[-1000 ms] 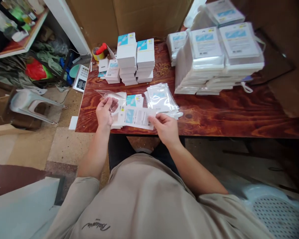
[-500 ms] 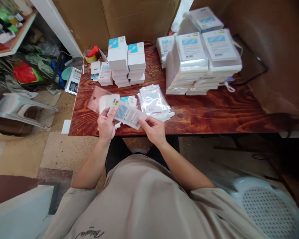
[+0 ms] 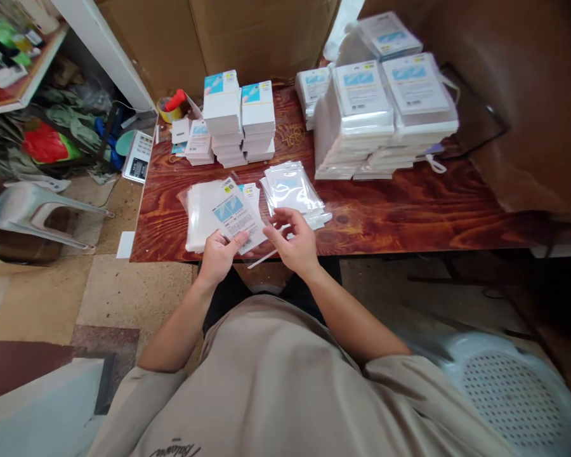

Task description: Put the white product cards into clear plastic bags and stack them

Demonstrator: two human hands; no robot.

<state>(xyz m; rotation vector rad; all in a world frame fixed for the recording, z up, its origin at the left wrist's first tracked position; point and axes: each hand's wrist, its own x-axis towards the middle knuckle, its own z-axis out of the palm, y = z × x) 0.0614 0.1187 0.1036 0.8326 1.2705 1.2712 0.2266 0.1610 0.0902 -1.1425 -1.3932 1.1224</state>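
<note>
Now our left hand (image 3: 219,255) alone clamps the card (image 3: 232,214) in its fingers, seemingly freeing our right hand (image 3: 297,244), its fingers apart.

**Packing workshop, makeshift and stacked high!**

It's a small packing workshop, and here's the proof: a red-brown wood-grained table (image 3: 385,219) serving as workbench under the person's bare fingers (image 3: 292,218)! Beyond them to the left, blocky stacks of white cards with blue printed corners (image 3: 223,108); beyond them to the right, tall piles of printed cards in clear plastic sleeves (image 3: 354,136). Between the two, a loose tangle of yellowish rubber bands (image 3: 294,135)! Well left, past the table's edge, a pale scale with a dark display (image 3: 139,155). Rough-and-ready, too: big brown cardboard sheets (image 3: 261,38) straight beyond, worn beige floor tiles (image 3: 124,279) and a whitish plastic stool (image 3: 21,206) far left.
</note>
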